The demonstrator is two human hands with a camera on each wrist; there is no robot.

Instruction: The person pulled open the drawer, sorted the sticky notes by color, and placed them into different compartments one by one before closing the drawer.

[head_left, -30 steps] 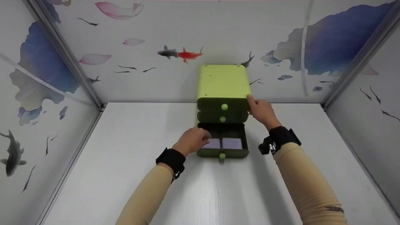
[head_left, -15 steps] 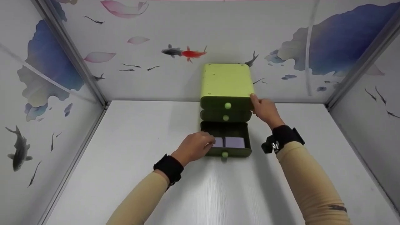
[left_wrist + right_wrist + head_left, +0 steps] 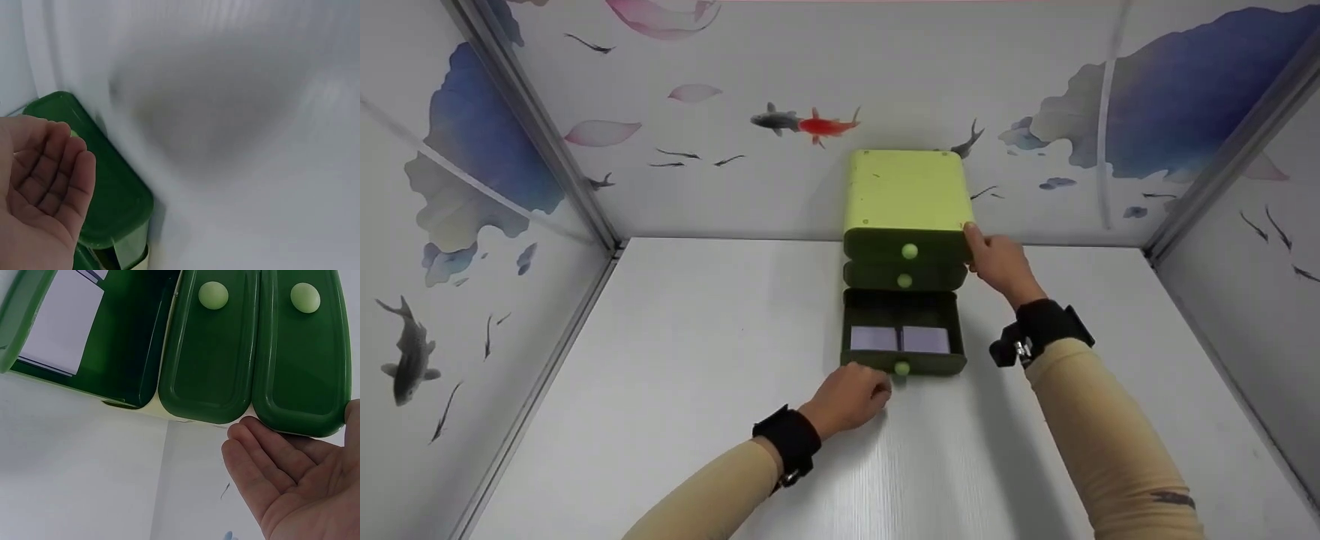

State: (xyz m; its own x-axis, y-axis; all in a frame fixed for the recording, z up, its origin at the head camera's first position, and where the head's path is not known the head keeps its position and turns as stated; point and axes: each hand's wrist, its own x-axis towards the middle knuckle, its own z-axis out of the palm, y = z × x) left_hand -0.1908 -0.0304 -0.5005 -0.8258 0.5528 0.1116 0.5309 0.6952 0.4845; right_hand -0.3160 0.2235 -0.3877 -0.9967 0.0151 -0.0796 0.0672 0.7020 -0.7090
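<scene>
A lime-topped drawer cabinet [image 3: 907, 187] with dark green fronts stands against the back wall. Its bottom drawer [image 3: 949, 365] is pulled out and contains two flat lilac rectangular items [image 3: 874, 339], side by side. The left hand [image 3: 851, 397] is just in front of that drawer, left of its round knob [image 3: 902, 368]. In the left wrist view its fingers [image 3: 81, 180] curve loosely beside the green drawer front, with nothing held in the palm. At the cabinet's upper right corner, the right hand [image 3: 1003, 266] rests its thumb on the edge, and its extended fingers [image 3: 247, 458] lie along the side.
The two upper drawers are pushed in, each with a pale green knob [image 3: 214, 295]. White tabletop [image 3: 697, 337] extends around the cabinet. Printed wall panels [image 3: 697, 67] with metal corner posts [image 3: 532, 127] enclose the back and both sides.
My left hand has drawn back from inside the bottom drawer to in front of it, uncovering the left lilac item. My right hand stays at the cabinet corner. The view shifts slightly.
</scene>
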